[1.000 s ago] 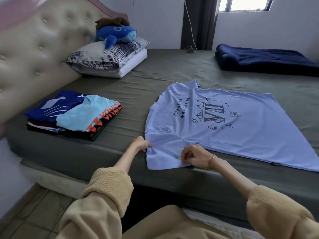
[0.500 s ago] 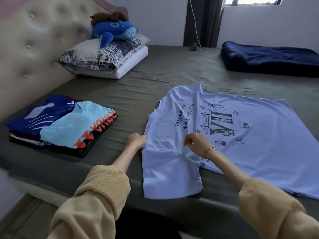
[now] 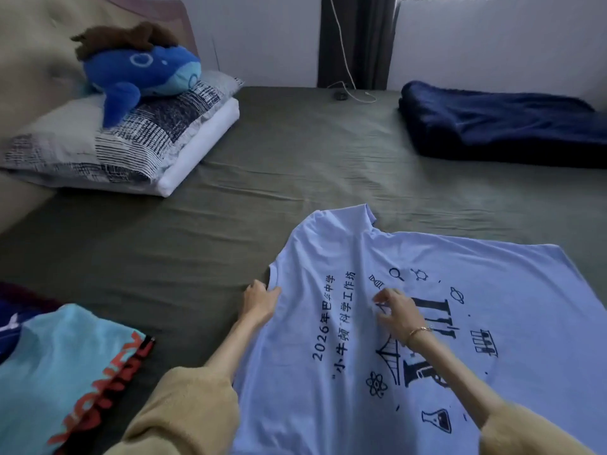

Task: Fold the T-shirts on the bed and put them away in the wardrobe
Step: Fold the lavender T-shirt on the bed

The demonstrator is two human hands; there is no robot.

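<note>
We are at the folding step — the shirt [image 3: 410, 323] lies flat, print up, on the bed [image 3: 295, 165] at 5 o'clock. Our left hand [image 3: 259, 298] pinches its collar edge; our right hand [image 3: 395, 311] pinches cloth at the print. Next, we judge, both must lift together and fold one side over. The folded pile [image 3: 62, 369] waits at 8 o'clock.

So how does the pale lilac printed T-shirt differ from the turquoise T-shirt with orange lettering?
The pale lilac printed T-shirt lies spread out flat; the turquoise T-shirt with orange lettering is folded on a pile. Both hands, left hand and right hand, are on the lilac one; neither touches the turquoise one. Both lie on the bed's olive sheet.
</note>
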